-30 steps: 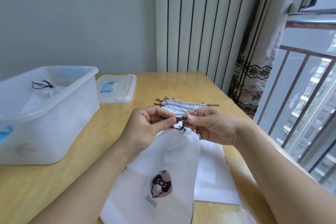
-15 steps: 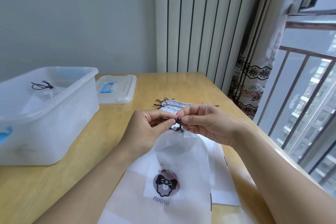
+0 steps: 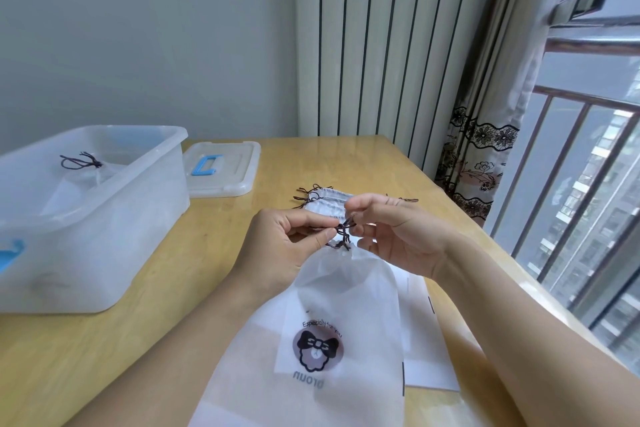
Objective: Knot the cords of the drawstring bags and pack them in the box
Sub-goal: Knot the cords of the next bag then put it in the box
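Note:
A white drawstring bag (image 3: 332, 315) with a bow logo hangs gathered at its neck over the table's near edge. Its dark cord (image 3: 343, 236) forms a loop between my hands. My left hand (image 3: 287, 246) pinches the cord with thumb and forefinger. My right hand (image 3: 391, 236) pinches the cord's other part just to the right. Behind my hands lie more flat white bags (image 3: 323, 201) with dark cords. The clear plastic box (image 3: 86, 218) stands at the left and holds one knotted bag (image 3: 79, 170).
The box's lid (image 3: 221, 166) with a blue handle lies behind the box. Flat bags (image 3: 429, 350) lie on the wooden table (image 3: 173, 288) under the held one. A striped curtain and a window railing (image 3: 571, 201) run along the right.
My right hand has risen and drawn the cord upward, tightening the loop. The bag has turned and slid toward me, so its logo now faces up.

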Demonstrator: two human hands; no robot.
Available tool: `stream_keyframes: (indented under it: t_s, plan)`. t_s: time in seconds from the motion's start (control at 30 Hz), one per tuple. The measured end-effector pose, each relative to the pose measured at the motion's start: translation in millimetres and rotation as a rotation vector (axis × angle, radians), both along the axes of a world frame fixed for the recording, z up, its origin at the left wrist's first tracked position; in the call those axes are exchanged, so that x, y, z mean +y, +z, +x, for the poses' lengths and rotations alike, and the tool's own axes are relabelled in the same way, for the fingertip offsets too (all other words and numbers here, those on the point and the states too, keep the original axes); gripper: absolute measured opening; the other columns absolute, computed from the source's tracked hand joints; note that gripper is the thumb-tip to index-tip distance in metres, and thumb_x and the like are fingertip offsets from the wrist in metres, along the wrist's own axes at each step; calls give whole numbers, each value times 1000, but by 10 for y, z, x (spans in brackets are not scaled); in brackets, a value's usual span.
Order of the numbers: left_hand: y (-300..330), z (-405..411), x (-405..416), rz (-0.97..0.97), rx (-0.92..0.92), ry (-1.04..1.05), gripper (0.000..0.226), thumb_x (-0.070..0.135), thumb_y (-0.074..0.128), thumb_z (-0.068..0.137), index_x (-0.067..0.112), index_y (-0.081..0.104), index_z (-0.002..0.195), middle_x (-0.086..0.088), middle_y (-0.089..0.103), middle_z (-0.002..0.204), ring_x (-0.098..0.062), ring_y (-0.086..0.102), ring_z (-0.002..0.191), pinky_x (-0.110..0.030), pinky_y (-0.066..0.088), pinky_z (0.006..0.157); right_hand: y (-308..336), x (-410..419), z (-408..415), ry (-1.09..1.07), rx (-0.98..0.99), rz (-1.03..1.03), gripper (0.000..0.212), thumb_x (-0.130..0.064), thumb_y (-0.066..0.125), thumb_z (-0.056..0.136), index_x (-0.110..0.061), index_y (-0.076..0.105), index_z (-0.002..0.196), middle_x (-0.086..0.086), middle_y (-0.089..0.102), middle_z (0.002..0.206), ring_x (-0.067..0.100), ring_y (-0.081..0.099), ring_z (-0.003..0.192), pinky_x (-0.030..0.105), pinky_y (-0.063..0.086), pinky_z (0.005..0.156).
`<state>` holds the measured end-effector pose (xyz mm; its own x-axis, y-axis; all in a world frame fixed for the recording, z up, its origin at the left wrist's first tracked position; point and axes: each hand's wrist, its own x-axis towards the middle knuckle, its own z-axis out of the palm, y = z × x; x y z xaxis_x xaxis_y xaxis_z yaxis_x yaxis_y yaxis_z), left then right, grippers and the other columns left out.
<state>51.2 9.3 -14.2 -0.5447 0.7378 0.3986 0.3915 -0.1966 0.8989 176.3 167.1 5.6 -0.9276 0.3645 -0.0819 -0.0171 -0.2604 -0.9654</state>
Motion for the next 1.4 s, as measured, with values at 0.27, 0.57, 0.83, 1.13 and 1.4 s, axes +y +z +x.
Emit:
stream_keyframes:
  t_s: [0.27,0.57,0.83,1.13,1.4]
  plan:
    - [-15,6,24,21,10,18,22,-4,75,83,17,79,88,6,78,82,-5,72,76,-15,52,73,10,-60,-19,101,0,-205,18,-4,57,81,-20,58,90,-1,55,79,9,29,58,16,24,38]
    - [16,-14,26,68,44,84,16,-1,76,83,12,80,90,5,79,87,-8,74,82,-17,54,76,29,-151,-29,86,170,-341,21,2,59,87,-18,52,88,-1,55,81,2,34,38,11,18,29]
    - [6,9,22,105,131,170,18,7,77,85,23,79,92,11,78,84,-10,74,78,-27,60,76,34,-296,-77,-96,210,-434,28,-1,64,79,-20,43,85,-3,61,78,2,40,36,9,28,31]
    - [-9,-37,13,54,119,130,16,2,75,85,18,80,89,5,77,81,-15,74,74,-33,60,79,62,-194,-19,-18,-5,177,23,-7,44,100,-11,64,109,3,43,65,14,33,50,21,30,41]
    - [0,0,2,-3,1,-12,15,0,73,86,14,78,88,-1,78,82,-15,75,78,-23,58,74,21,-147,6,63,-68,653,11,-18,78,88,-16,75,78,-1,65,66,18,41,57,25,34,47]
